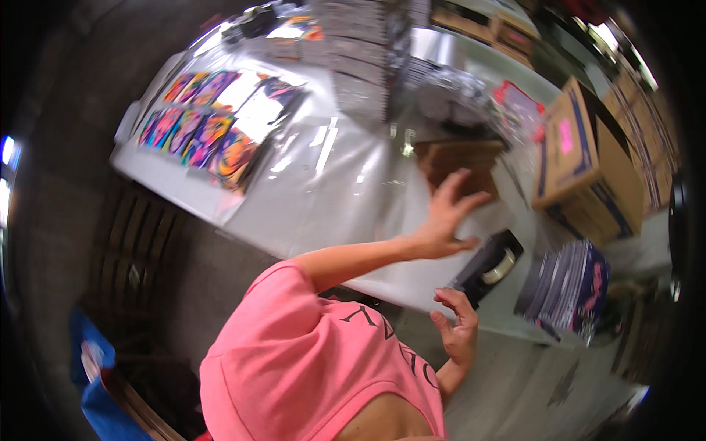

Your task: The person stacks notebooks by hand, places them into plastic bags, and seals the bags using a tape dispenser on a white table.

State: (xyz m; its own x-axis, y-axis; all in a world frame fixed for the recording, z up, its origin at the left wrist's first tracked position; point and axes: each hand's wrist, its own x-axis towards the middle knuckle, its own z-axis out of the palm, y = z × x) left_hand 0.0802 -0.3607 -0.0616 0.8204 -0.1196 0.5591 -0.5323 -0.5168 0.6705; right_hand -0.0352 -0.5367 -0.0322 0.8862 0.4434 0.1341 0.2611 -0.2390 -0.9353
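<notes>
A person's left hand [443, 223] reaches over a long desk [323, 209] covered in glossy whitish sheeting, its fingers spread wide and its thumb stretched apart, with nothing visible in its grasp. Just beyond its fingertips lies a flat-topped, brown, cardboard-like block [460, 158], blurred; the index finger overlaps its near side, and whether they touch cannot be told. Just to the right of that hand, and slightly nearer the body, a black, elongated tape dispenser [478, 278] with a cream-coloured roll [501, 266] sits slantwise on the desk. The right hand [462, 332] is held near the dispenser's lower end, half open, fingers bent and thumb apart, with no object seen in it; contact with the dispenser is unclear. To the right of both hands, near the desk's edge, stands a stack of thin books with a dark purple cover [566, 287], and farther from the body than that stack is an open brown cardboard carton [599, 206] bearing a pink label. Beyond the brown block lies a heap of clear, crinkled plastic [452, 95]. Farther off, ahead and left of the left hand, tall grey-white stacks [360, 73] rise, and well to its left lie rows of brightly multicoloured booklets [198, 140].
</notes>
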